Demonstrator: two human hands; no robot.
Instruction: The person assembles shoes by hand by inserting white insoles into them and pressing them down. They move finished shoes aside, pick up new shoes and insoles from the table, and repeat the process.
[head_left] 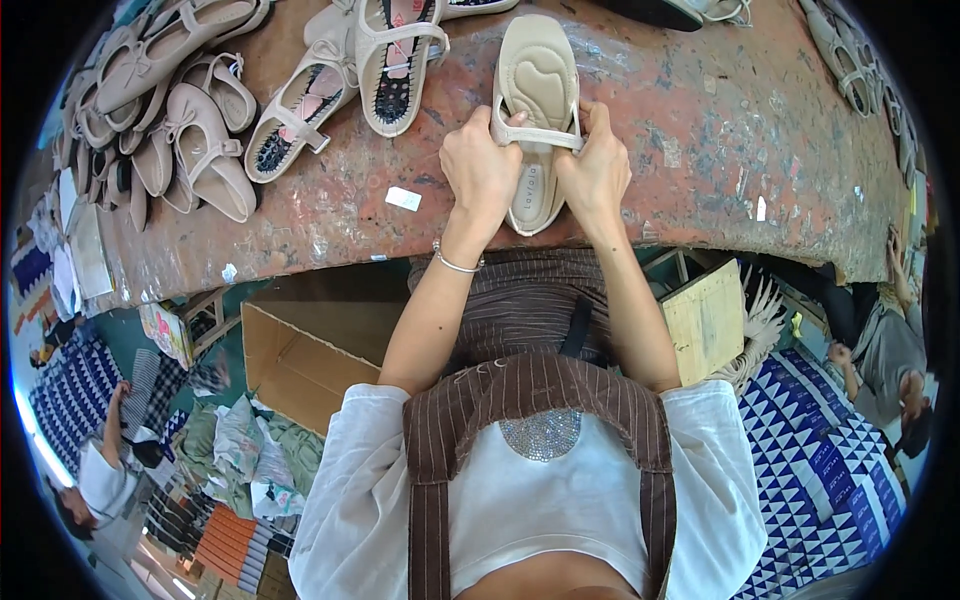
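A beige strap shoe lies on the worn reddish table with its padded insole facing up. My left hand grips its left side by the strap, the thumb reaching over the edge into the shoe. On the opposite side my right hand is closed around the edge and strap end, fingers partly hidden behind the shoe. The strap crosses the shoe between both hands. Left of them, a similar beige shoe has a dark, stitched-looking inner sole with pink patches, and another lies beside it.
Beige shoes are heaped at the table's left, more at the far right. A small white label lies on the worn table. Below stand an open cardboard box and blue-and-white boxes. Other people are at both sides.
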